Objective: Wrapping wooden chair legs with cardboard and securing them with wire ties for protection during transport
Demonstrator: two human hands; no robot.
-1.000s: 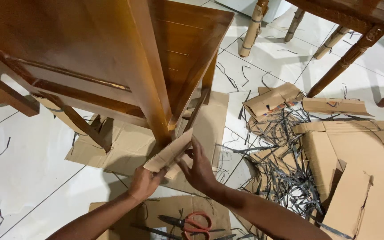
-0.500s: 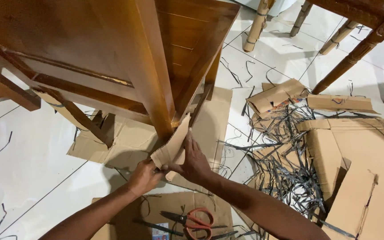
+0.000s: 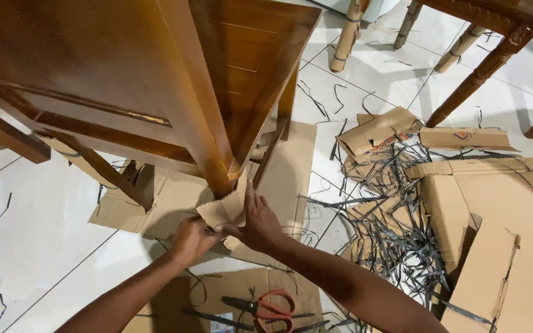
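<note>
**Cardboard piece held against the chair leg**

We hold a cardboard piece (image 3: 224,208) with both hands at the foot of the wooden chair leg (image 3: 208,139). Our left hand (image 3: 189,239) grips its lower edge from below. Our right hand (image 3: 259,223) presses it from the right side, fingers up along the cardboard. Red-handled scissors (image 3: 263,308) lie near our wrists, on flat cardboard (image 3: 291,169).
</note>
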